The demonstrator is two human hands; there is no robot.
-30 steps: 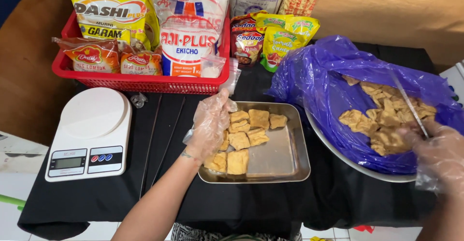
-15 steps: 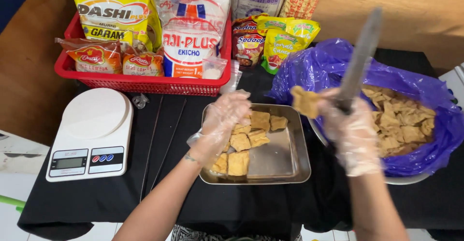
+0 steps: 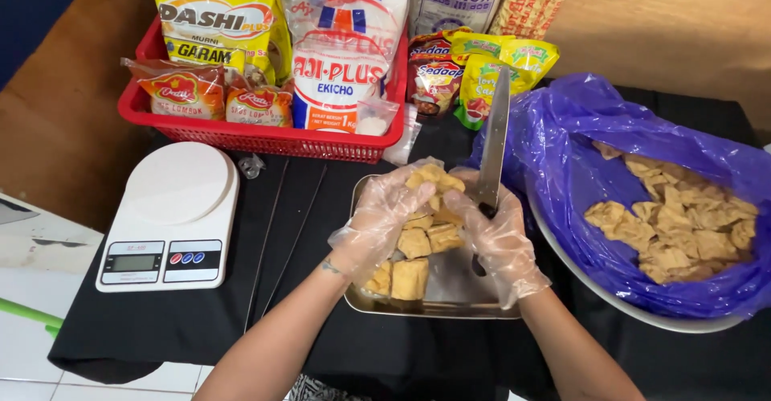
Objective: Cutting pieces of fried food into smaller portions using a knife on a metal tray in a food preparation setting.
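A cloth-covered work table against a plain tan wall, under even indoor light

A black fabric tablecloth covers the table, creased in long folds and hanging over the near edge. Behind the table runs a smooth tan wall, lit softly and without hard shadows. To the left stands a brown wooden panel, and above it, in the top left corner, is a dark blue surface. At the lower left shows a pale tiled floor, where a thin green strip lies slantwise beside the cloth.
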